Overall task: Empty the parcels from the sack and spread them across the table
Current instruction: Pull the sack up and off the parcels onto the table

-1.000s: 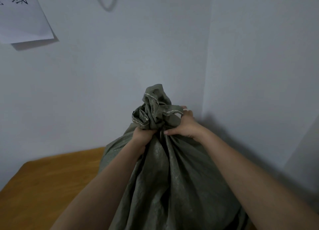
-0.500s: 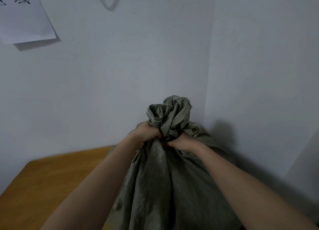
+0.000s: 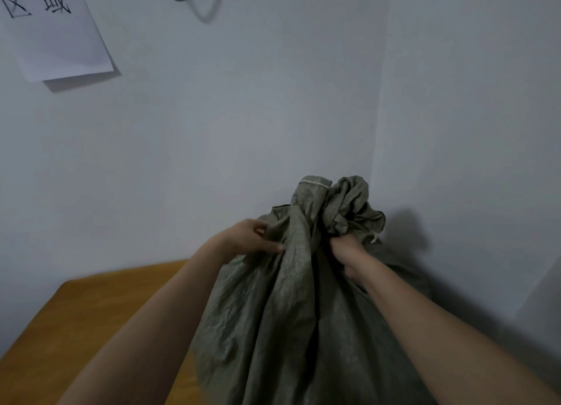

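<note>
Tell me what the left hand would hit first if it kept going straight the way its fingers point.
The left hand already grips the grey-green woven sack by its neck; pushed on rightward it would likely press into the bunched fabric, then the right hand. Depth is unclear.

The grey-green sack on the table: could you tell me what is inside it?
Nothing inside shows. The sack bulges, but its bunched mouth, gripped by the left hand and right hand, covers any parcels.

Dim, soft light; sack shadow on right wall; slight blur
</note>
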